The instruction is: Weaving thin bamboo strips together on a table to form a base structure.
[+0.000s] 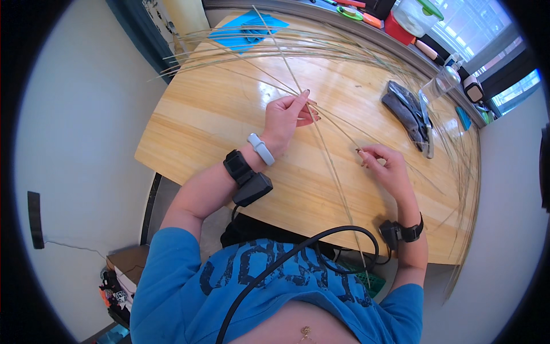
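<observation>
My left hand (286,117) is closed in a pinch over the spot where several long, thin, straw-coloured strips (329,155) cross. One pair of strips runs from the far edge of the table down past its near edge, toward my shirt. Other strips slant from the upper left toward my right hand (385,166), whose thumb and fingers pinch one of them. The crossing itself is partly hidden by my left fingers. Both hands are held just above the wooden table (229,137), apart from each other.
A bundle of loose strips (326,49) lies across the table's far side, over a blue cloth (246,28). More strips (458,189) hang at the right edge. A dark pouch (404,109), a knife (427,126) and a clear container (441,83) lie right. A black cable (286,252) loops before me.
</observation>
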Available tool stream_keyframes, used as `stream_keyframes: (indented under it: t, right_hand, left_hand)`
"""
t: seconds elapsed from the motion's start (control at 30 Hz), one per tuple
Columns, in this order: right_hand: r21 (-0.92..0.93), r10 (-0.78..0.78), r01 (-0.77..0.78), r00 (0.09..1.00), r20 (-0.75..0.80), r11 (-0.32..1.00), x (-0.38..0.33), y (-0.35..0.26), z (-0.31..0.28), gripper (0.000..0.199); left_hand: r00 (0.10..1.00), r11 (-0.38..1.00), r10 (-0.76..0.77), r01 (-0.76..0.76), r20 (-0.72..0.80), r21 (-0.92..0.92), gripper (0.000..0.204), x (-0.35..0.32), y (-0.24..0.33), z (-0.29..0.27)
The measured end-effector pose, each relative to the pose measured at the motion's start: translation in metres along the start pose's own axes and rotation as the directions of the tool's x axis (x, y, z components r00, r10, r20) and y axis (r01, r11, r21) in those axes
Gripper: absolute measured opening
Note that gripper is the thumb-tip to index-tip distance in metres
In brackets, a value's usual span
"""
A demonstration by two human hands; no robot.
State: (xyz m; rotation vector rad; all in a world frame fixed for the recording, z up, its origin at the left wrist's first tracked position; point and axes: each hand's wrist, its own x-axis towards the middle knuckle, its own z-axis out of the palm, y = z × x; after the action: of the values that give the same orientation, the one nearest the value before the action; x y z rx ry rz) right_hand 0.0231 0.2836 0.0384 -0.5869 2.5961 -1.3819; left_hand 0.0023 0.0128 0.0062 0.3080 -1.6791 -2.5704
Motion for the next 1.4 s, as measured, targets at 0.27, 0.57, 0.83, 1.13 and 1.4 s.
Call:
stream_keyframes:
  t: [0.27,0.57,0.83,1.13,1.4]
  right_hand:
    - [-0.105,-0.043,0.036,0.997,-0.064,0.994,0.001,-0.009,0.006,0.016]
    - [-0.183,-0.074,0.053,0.991,-0.108,0.982,0.003,-0.011,0.010,0.013]
    - [-0.216,-0.076,0.050,0.991,-0.111,0.975,0.004,-0.008,0.015,0.018]
    - [-0.407,-0.205,0.140,0.971,-0.121,0.903,0.012,-0.031,0.025,0.028]
    - [-0.623,-0.608,0.409,0.782,-0.137,0.667,0.023,-0.037,0.042,0.028]
  left_hand:
    - [1.000,1.000,-0.010,0.010,-0.008,0.010,0.032,0.000,0.001,0.001]
    - [1.000,1.000,-0.008,0.008,-0.016,0.003,0.033,0.000,0.001,0.000]
    - [1.000,1.000,0.010,-0.010,0.003,0.003,0.031,0.002,0.000,0.000]
    - [1.000,1.000,0.012,-0.012,0.006,0.012,0.031,0.001,-0.001,0.000]
    - [1.000,1.000,0.012,-0.012,0.011,0.027,0.030,0.002,-0.003,-0.001]
